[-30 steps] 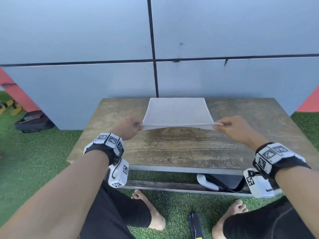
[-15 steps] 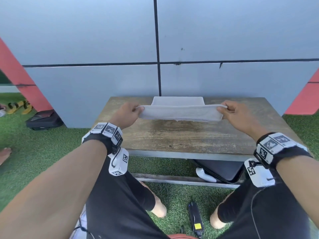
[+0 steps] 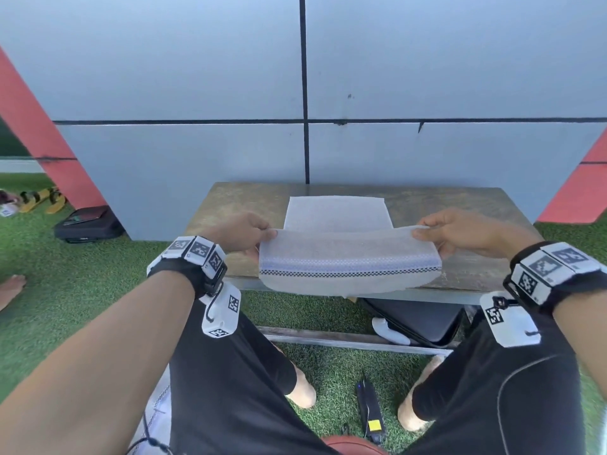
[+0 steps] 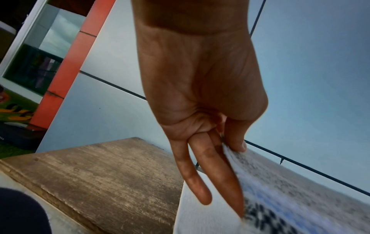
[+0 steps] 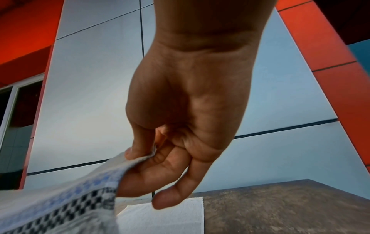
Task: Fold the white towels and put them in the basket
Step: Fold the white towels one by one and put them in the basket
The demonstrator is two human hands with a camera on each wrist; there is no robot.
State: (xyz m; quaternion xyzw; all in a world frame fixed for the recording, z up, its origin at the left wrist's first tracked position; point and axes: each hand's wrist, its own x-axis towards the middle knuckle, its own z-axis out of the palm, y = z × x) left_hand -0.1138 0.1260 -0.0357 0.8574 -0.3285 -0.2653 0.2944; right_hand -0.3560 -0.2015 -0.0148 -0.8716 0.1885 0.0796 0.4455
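A white towel (image 3: 348, 257) with a blue stripe and a black checkered band is stretched between my two hands above the wooden table (image 3: 243, 205). My left hand (image 3: 259, 236) pinches its left corner between thumb and fingers (image 4: 238, 142). My right hand (image 3: 427, 233) pinches the right corner (image 5: 140, 152). The striped flap (image 5: 60, 205) hangs down toward me over the table's front edge. The towel's far part (image 3: 335, 211) lies flat on the table. No basket can be made out for certain.
A grey panel wall stands right behind the table. A black case (image 3: 423, 320) sits under the table. A black device (image 3: 369, 408) lies on the grass between my feet. A black bag (image 3: 87, 221) and sandals lie at the left. A reddish-brown rounded object (image 3: 351, 446) shows at the bottom edge.
Both hands carried the towel's edge toward the wall, then drew it back toward me. The striped end now hangs facing me over the table's front edge.
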